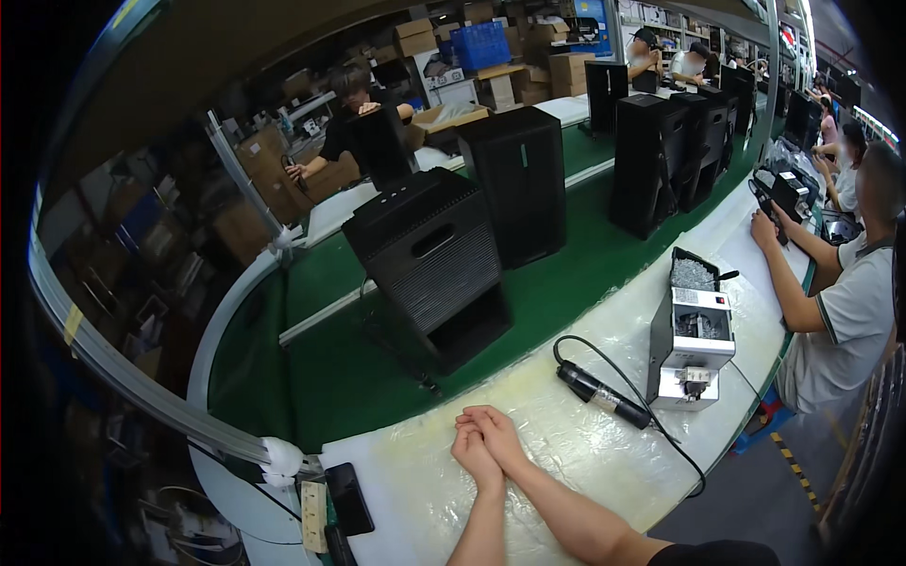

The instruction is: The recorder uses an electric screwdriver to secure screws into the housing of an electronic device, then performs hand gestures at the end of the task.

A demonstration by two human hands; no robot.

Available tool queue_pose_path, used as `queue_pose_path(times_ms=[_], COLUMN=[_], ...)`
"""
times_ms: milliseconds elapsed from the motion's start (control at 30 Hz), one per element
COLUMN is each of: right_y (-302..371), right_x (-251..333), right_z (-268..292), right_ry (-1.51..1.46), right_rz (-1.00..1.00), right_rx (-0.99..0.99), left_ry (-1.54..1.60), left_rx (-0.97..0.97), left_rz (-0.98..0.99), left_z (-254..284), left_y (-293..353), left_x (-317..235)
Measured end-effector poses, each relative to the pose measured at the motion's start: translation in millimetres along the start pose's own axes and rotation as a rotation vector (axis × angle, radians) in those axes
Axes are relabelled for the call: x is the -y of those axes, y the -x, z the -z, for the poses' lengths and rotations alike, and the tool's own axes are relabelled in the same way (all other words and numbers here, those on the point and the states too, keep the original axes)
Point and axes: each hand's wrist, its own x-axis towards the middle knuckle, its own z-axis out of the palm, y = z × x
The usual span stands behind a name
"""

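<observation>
Both of my hands rest together above the film-covered white worktop (pixel 415 500), near its far edge. My right hand (pixel 498 434) lies against my left hand (pixel 474 456), fingers pressed together and partly overlapping. Each hand looks closed, and no object shows in either. To their right lies a black electric screwdriver (pixel 604 396) with a clear middle section, its black cable looping around it. Beyond that stands a silver and black screw feeder (pixel 692 330) with a tray of small screws (pixel 694 274) on top. A black phone (pixel 349 498) lies left of my forearms.
Across the worktop runs a green conveyor belt (pixel 326 377), carrying a slatted black box-shaped appliance (pixel 434 264) with a cord and several more black housings (pixel 514 189). A power strip (pixel 314 516) sits beside the phone. One co-worker (pixel 840 292) sits at right; another (pixel 354 104) works across the belt.
</observation>
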Motion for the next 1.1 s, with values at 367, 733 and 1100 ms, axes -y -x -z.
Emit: queue_pose_path(times_ms=[367,733,1100], right_y=[1.8,2.9,6.1], right_x=[0.5,-3.2,7.7], right_z=[-4.6,-5.4,-8.5], right_ry=[0.033,-0.049,0.007], right_rz=[0.028,0.01,0.002], right_rx=[-0.007,-0.077,-0.084], left_ry=[0.075,-0.03,-0.02], left_rx=[0.056,0.065,0.111], left_rz=[-0.002,0.052,-0.027], left_z=[3.1,-2.7,3.8], left_y=[-1.5,-0.8,-5.5], left_x=[-0.5,-8.5,1.3])
